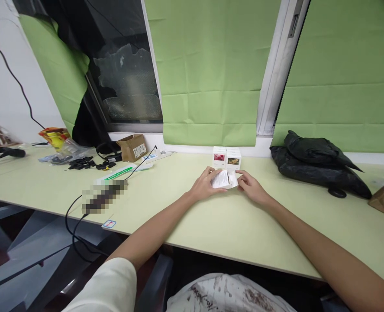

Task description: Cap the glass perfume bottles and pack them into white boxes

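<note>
White, with print too small to read, a small box [224, 179] lies on the pale green surface [211, 221] just in front of two small upright boxes [226, 157] with picture labels, one reddish, one brownish. Both arms reach forward: the left hand [204, 185] pinches the small box's left end with curled fingers, and the right hand [252, 186] pinches its right end. Left of the two upright boxes sits a brown cardboard box [132, 147] bearing a white label, unreadable; right of them lies a black bag [315, 162].
</note>
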Demonstrator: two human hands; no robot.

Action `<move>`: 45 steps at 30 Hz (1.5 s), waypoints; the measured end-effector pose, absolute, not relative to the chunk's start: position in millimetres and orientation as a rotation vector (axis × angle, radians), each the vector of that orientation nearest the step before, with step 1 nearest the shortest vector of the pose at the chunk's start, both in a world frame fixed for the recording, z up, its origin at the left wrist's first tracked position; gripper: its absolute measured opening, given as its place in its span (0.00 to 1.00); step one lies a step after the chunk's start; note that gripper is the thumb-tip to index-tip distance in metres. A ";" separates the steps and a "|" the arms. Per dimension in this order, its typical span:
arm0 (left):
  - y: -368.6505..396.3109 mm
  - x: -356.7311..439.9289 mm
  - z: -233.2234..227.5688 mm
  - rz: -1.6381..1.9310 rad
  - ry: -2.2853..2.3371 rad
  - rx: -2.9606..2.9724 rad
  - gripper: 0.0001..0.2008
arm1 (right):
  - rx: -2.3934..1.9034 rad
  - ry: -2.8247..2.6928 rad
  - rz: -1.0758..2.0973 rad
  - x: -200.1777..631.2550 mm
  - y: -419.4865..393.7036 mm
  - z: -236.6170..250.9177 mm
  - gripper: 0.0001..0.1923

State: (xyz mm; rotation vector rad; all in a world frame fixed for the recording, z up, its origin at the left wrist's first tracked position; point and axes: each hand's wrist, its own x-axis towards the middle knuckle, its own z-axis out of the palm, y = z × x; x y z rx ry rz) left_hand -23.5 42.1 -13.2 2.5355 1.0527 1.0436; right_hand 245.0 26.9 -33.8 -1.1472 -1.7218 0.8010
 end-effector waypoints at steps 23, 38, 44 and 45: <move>41.7 -25.9 -8.6 1.130 1.142 2.609 0.44 | -1.074 -1.866 0.336 230.1 10.1 -15.7 0.12; 46.3 -27.0 -12.8 1.065 1.145 2.795 0.45 | -1.040 -1.881 0.784 228.5 8.0 -17.1 0.21; 47.0 -25.6 -11.6 1.009 1.046 2.904 0.45 | -1.079 -1.777 0.751 231.0 15.0 -22.9 0.24; 47.3 -25.5 -11.5 1.003 1.042 2.914 0.45 | -1.083 -1.769 0.752 231.1 15.4 -23.0 0.25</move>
